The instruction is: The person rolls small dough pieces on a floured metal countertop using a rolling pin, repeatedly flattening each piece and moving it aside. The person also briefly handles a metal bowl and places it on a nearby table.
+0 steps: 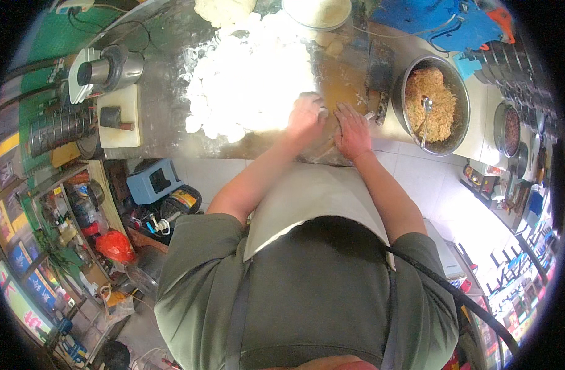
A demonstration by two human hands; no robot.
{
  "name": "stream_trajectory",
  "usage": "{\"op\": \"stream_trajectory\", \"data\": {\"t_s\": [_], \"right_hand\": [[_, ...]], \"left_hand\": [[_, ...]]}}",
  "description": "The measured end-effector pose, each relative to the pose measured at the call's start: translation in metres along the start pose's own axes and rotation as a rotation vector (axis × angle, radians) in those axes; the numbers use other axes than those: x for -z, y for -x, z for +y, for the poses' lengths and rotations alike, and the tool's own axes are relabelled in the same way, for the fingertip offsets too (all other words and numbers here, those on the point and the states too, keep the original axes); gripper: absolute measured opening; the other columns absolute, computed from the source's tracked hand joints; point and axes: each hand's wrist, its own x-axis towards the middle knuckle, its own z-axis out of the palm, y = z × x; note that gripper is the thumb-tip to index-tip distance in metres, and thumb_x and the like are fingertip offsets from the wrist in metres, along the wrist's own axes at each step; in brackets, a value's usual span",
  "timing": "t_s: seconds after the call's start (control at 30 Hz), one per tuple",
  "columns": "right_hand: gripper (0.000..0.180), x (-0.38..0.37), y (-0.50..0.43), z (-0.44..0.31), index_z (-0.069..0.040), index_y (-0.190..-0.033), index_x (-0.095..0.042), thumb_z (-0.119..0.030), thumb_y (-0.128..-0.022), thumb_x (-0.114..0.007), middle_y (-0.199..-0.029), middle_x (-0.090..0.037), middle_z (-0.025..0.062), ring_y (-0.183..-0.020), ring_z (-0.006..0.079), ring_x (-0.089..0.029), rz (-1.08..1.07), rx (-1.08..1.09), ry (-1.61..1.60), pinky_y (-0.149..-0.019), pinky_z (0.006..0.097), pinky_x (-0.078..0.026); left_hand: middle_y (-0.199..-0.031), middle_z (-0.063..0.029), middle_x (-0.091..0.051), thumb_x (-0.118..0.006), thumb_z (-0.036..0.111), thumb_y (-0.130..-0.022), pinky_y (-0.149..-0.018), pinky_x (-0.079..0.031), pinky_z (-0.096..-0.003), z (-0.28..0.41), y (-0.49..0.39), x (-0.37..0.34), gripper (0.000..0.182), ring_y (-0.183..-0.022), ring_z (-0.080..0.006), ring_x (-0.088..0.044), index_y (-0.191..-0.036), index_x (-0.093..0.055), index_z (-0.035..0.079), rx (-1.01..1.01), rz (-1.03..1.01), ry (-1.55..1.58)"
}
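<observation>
My left hand (306, 116) is blurred, its fingers curled at the right edge of a glaring white spread of floured dough pieces (250, 88). Whether it grips anything cannot be made out. Just to the right, my right hand (354, 134) lies palm down on the brown work surface (340, 85), fingers pointing away from me. A small whitish end of something (369, 115) shows beside its fingers; the rest is hidden. At the far side are a pale dough lump (224, 11) and a bowl of flour-like powder (318, 13).
On the right stands a steel bowl (463, 99) of shredded filling (433, 88) with a metal spoon (427, 105) in it. A cutting board (133, 104) on the left carries a broad-bladed tool (110, 117). Below the table edge sits a blue stool (146, 185).
</observation>
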Motion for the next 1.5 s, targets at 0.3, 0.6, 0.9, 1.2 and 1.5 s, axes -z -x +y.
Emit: {"op": "stream_trajectory", "data": {"t_s": [0.3, 0.6, 0.9, 1.2, 1.5], "right_hand": [[0.051, 0.001, -0.010, -0.002, -0.003, -0.145, -0.061, -0.014, -0.095, -0.060, -0.162, -0.052, 0.0152, -0.153, 0.0353, -0.045, -0.018, -0.028, -0.041, -0.126, 0.0509, -0.036], [0.060, 0.004, -0.044, -0.025, -0.004, -0.160, -0.048, -0.029, -0.106, -0.054, -0.169, -0.044, 0.0164, -0.159, 0.0363, -0.035, 0.005, 0.066, 0.193, -0.132, 0.0506, -0.026], [0.063, 0.023, -0.021, -0.030, -0.008, -0.163, -0.045, -0.032, -0.106, -0.054, -0.171, -0.041, 0.0147, -0.160, 0.0362, -0.034, -0.077, 0.156, 0.295, -0.133, 0.0525, -0.024], [0.061, -0.008, -0.072, -0.035, -0.009, -0.163, -0.047, -0.032, -0.107, -0.051, -0.172, -0.040, 0.0141, -0.161, 0.0353, -0.034, 0.064, 0.123, 0.197, -0.133, 0.0536, -0.024], [0.058, 0.008, -0.025, -0.028, -0.008, -0.162, -0.047, -0.029, -0.108, -0.050, -0.173, -0.039, 0.0133, -0.161, 0.0341, -0.033, -0.087, 0.123, 0.290, -0.132, 0.0524, -0.026]], "left_hand": [[-0.139, -0.0255, -0.064, -0.072, 0.025, -0.097, -0.117, -0.047, -0.0535, 0.018, -0.013, -0.007, 0.055, -0.135, -0.0468, -0.057, -0.142, -0.060, -0.004, -0.215, -0.041, -0.216], [-0.113, -0.0175, -0.068, -0.068, 0.013, -0.095, -0.098, -0.053, -0.0496, 0.005, 0.061, -0.009, 0.030, -0.111, -0.0418, -0.062, -0.124, -0.070, 0.005, 0.050, -0.031, 0.105], [-0.098, -0.0185, -0.068, -0.070, 0.013, -0.095, -0.089, -0.054, -0.0480, -0.026, 0.057, 0.012, 0.010, -0.104, -0.0403, -0.064, -0.097, -0.069, 0.004, 0.150, -0.129, 0.129], [-0.097, -0.0219, -0.072, -0.074, 0.020, -0.094, -0.081, -0.058, -0.0484, 0.004, 0.045, 0.016, 0.017, -0.087, -0.0423, -0.070, -0.099, -0.070, 0.004, 0.276, -0.178, 0.115], [-0.097, -0.0200, -0.073, -0.075, 0.013, -0.092, -0.081, -0.058, -0.0465, 0.006, 0.080, 0.030, 0.013, -0.087, -0.0416, -0.070, -0.099, -0.071, 0.003, 0.330, -0.171, 0.318]]}}
